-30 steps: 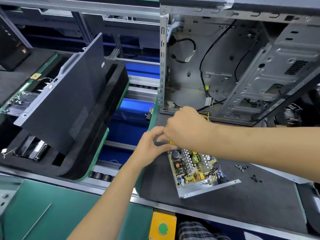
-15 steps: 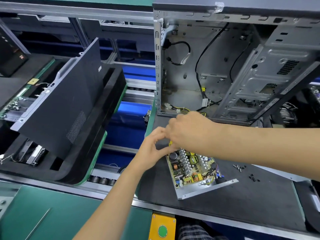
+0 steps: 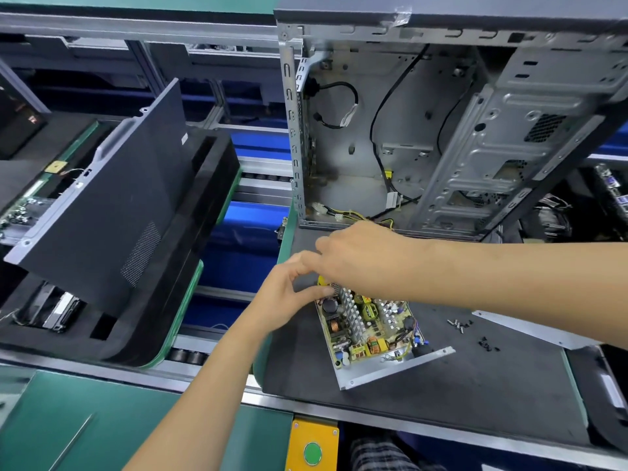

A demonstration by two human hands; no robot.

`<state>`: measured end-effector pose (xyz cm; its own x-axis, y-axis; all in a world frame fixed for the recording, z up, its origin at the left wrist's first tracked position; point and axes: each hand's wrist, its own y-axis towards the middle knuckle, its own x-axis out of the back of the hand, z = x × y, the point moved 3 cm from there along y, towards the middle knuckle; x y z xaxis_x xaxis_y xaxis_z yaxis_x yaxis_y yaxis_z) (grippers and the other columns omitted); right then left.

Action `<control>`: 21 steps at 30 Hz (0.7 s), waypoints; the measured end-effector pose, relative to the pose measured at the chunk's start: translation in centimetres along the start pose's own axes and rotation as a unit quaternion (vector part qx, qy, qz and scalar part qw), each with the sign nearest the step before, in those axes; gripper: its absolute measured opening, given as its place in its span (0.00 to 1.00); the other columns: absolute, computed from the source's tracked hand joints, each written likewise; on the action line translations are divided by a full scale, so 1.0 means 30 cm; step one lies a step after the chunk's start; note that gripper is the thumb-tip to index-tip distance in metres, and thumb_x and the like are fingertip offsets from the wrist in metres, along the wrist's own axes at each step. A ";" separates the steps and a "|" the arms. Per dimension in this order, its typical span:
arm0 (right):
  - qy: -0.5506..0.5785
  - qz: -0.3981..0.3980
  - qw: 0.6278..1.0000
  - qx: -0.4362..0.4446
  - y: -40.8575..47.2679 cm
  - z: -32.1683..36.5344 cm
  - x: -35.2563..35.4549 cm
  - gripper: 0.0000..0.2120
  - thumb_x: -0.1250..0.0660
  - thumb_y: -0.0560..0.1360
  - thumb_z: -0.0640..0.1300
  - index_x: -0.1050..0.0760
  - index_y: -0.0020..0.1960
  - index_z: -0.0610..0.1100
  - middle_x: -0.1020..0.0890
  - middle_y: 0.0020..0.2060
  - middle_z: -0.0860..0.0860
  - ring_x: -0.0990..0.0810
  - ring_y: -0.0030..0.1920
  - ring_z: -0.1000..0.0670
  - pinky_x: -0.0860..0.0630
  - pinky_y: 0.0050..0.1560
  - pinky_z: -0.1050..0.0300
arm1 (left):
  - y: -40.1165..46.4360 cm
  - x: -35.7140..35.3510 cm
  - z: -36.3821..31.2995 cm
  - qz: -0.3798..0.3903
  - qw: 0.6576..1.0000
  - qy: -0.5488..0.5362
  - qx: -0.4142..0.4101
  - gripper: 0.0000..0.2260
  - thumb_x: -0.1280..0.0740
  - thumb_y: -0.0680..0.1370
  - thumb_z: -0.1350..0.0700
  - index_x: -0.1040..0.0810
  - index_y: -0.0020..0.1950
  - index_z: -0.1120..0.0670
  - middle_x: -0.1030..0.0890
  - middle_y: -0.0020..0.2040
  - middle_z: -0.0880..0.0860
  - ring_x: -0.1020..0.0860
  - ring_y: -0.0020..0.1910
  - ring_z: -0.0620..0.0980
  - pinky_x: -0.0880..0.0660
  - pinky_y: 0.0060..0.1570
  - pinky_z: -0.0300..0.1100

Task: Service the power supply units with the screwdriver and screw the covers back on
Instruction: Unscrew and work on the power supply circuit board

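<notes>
An open power supply unit (image 3: 367, 328) lies on the black mat (image 3: 475, 385), its circuit board bare in a grey metal tray. My left hand (image 3: 285, 297) grips the unit's far-left corner, thumb against the perforated wall. My right hand (image 3: 360, 253) hovers over the unit's far edge, knuckles up, with its fingers curled down and hidden. Something yellow peeks out beneath it. A grey metal cover plate (image 3: 530, 329) lies to the right. Small silver screws (image 3: 458, 324) and black screws (image 3: 486, 345) are scattered between them. No screwdriver shows.
An open grey computer case (image 3: 441, 147) with loose cables stands just behind the mat. To the left, a black side panel (image 3: 102, 215) leans in a black foam tray. A yellow box with a green button (image 3: 312, 453) sits at the near edge.
Both hands stay at the unit's far-left corner with only small finger shifts. The view has drifted slightly.
</notes>
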<state>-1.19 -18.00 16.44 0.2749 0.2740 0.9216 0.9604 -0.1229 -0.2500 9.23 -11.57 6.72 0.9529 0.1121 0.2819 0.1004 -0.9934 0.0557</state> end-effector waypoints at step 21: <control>-0.036 0.024 0.998 -0.050 -0.069 -0.016 0.008 0.11 0.41 0.80 0.46 0.30 0.40 0.45 0.25 0.41 0.51 0.22 0.48 0.47 0.41 0.32 0.57 | 0.017 -0.079 -0.091 -0.104 0.990 0.093 0.000 0.20 0.25 0.69 0.70 0.21 0.41 0.42 0.18 0.37 0.36 0.25 0.37 0.30 0.31 0.40 0.25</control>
<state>-3.12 -18.13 17.32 0.3257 0.3339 0.8845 0.9382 -0.2301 -0.2586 6.24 -12.29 8.69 0.8420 0.3170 0.4365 0.2889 -0.9483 0.1312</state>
